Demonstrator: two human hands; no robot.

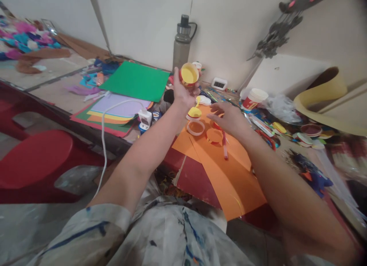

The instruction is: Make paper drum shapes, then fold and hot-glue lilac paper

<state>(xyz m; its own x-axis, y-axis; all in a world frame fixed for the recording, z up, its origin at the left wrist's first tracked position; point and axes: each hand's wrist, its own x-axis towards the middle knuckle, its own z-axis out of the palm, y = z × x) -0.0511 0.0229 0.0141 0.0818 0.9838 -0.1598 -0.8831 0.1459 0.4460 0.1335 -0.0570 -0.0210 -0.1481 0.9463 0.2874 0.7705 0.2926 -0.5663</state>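
My left hand (183, 92) is raised above the low table and grips a small yellow-and-red paint pot (189, 74), its open mouth tilted toward me. My right hand (228, 117) hovers open, fingers spread, just over an orange paper sheet (229, 174). Below the hands on that sheet lie a yellow lid (194, 112), a white ring-shaped pot (196, 127), an orange paper ring (214, 136) and a red pen (225, 147).
A grey water bottle (182, 42) stands by the wall. Green paper (137, 80) and stacked coloured sheets (114, 111) lie left, with a white cable (103, 143). A red-and-white cup (254, 99), paint lids and scraps crowd the right. A red stool (34, 159) sits at left.
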